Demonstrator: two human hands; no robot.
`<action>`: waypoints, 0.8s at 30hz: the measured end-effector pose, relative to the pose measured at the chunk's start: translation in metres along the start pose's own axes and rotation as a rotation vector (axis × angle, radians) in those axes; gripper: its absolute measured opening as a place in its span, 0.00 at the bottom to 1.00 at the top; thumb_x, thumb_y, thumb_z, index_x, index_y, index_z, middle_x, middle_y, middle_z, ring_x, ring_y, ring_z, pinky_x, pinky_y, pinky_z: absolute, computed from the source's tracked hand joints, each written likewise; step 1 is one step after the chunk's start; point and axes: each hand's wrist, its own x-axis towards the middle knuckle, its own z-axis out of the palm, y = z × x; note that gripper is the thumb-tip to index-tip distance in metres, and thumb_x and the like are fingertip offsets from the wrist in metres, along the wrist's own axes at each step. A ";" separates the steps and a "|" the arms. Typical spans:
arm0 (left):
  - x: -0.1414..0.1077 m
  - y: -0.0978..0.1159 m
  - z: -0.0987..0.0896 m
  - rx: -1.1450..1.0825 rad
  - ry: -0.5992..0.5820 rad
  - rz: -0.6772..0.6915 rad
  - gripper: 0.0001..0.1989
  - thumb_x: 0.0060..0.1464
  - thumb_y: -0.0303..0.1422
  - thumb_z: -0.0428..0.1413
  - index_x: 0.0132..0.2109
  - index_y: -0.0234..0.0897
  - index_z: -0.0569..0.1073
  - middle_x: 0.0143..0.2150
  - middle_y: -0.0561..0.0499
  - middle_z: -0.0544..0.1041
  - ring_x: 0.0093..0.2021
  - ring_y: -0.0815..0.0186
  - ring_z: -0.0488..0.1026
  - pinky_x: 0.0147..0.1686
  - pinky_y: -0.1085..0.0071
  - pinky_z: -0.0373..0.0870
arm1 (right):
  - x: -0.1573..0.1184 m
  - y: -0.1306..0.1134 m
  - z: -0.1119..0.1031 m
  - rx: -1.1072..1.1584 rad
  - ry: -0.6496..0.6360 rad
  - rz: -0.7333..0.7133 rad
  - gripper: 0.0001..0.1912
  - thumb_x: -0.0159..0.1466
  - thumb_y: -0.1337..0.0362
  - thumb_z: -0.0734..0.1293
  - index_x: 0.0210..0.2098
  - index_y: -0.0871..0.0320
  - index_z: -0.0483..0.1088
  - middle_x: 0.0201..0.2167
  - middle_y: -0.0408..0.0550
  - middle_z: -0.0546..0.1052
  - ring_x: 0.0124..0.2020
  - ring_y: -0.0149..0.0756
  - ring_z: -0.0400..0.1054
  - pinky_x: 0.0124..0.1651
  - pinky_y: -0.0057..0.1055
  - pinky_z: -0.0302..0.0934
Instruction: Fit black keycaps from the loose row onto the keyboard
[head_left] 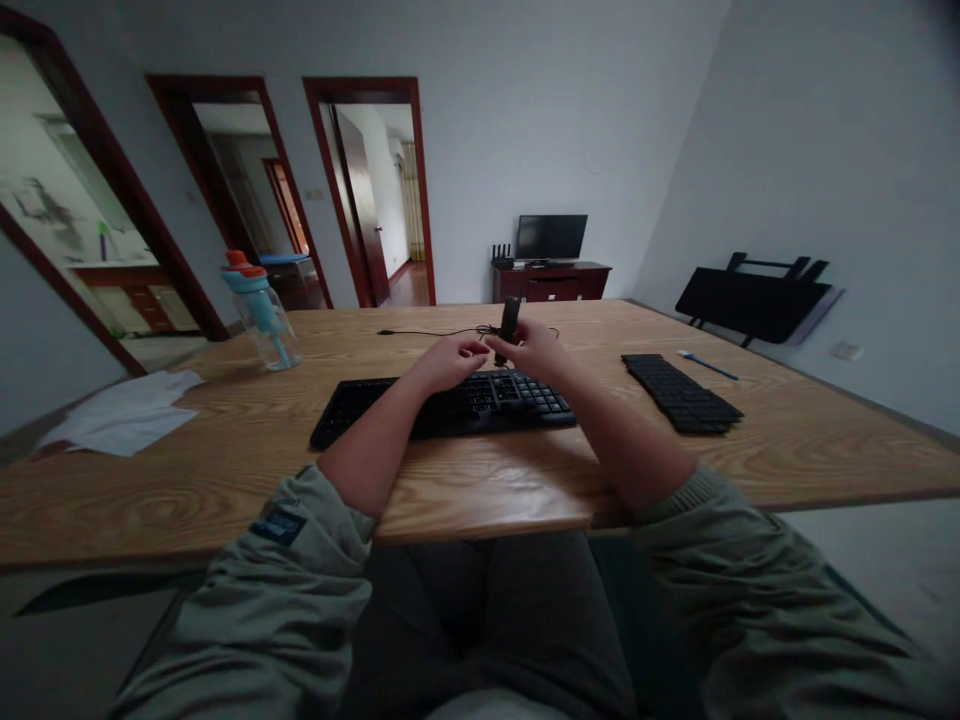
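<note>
A black computer keyboard [480, 405] lies on the wooden table in front of me, partly covered by my forearms. My right hand [534, 350] grips a slim black bar-shaped piece [510, 318], held upright just above the keyboard's back edge; its exact kind is unclear. Close beside it, my left hand [454, 362] hovers over the keyboard with its fingers curled and their tips drawn together. Whatever those fingertips may hold is too small to make out. Behind both hands, a thin black cable [435, 332] runs across the table, partly bunched up.
To the right are a black ridged slab [679, 393] of strip-like rows and a small blue brush [709, 364]. On the left stand a clear bottle [266, 318] with a red and blue lid and crumpled white paper [131, 412]. The table's front edge [487, 532] is near my lap.
</note>
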 end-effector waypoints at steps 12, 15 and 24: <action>-0.011 -0.020 0.031 0.353 -0.020 0.116 0.14 0.58 0.33 0.55 0.47 0.39 0.82 0.44 0.47 0.83 0.45 0.59 0.78 0.48 0.66 0.72 | -0.006 0.042 0.012 0.037 0.196 0.164 0.19 0.61 0.47 0.70 0.34 0.59 0.72 0.32 0.53 0.80 0.32 0.40 0.73 0.33 0.31 0.61; -0.012 -0.018 0.034 0.364 -0.063 0.121 0.15 0.59 0.34 0.55 0.49 0.40 0.82 0.45 0.48 0.83 0.45 0.59 0.78 0.48 0.66 0.72 | -0.006 0.042 0.016 -0.013 0.173 0.161 0.17 0.61 0.49 0.69 0.34 0.58 0.73 0.32 0.52 0.80 0.32 0.40 0.73 0.34 0.32 0.61; -0.012 -0.021 0.036 0.376 -0.078 0.136 0.15 0.59 0.34 0.55 0.50 0.39 0.81 0.46 0.47 0.83 0.47 0.58 0.78 0.49 0.65 0.71 | -0.007 0.041 0.014 -0.061 0.178 0.173 0.17 0.64 0.50 0.68 0.33 0.58 0.73 0.34 0.54 0.81 0.35 0.42 0.75 0.34 0.31 0.62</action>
